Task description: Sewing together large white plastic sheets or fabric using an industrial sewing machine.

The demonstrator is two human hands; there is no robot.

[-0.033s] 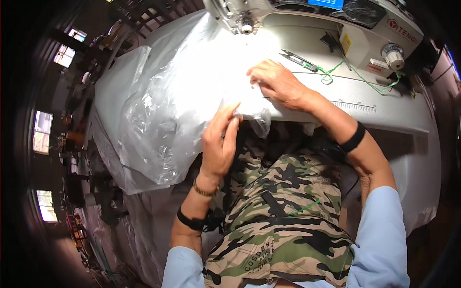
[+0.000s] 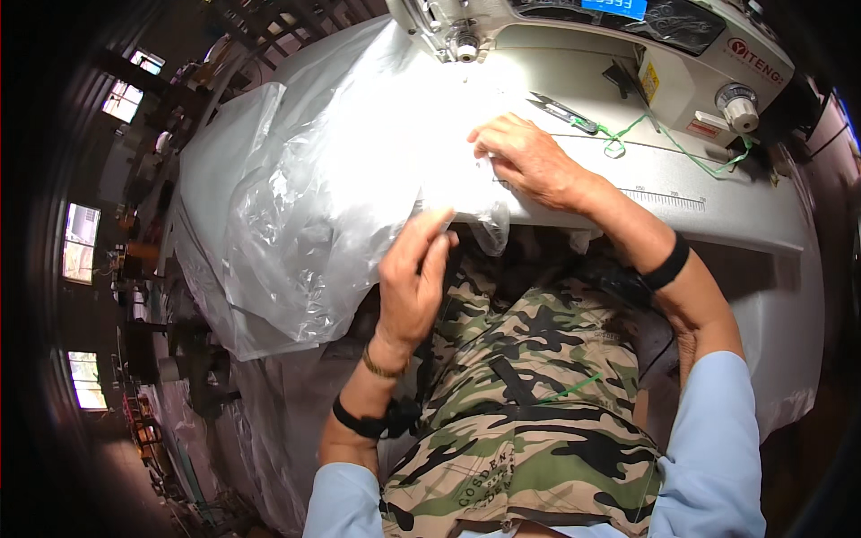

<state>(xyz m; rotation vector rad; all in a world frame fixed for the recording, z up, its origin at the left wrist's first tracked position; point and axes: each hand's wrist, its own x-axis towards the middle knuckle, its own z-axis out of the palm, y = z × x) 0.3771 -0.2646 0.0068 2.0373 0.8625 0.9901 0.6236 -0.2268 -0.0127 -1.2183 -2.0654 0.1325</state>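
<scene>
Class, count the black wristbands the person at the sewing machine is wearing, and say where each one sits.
2. One black wristband circles the left forearm, below a thin gold bracelet. The other black wristband circles the right wrist, at the white table edge. Sleeves could hide more.

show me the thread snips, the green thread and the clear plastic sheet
thread snips (image 2: 563, 112), head view, on the middle of the blades
green thread (image 2: 686, 154), head view, on the strand across the machine bed
clear plastic sheet (image 2: 305, 206), head view, on its crumpled middle

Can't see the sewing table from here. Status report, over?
Left hand pinching clear plastic sheet at table edge. Right hand flat on sheet. Thread snips clear, beside right hand.
</scene>
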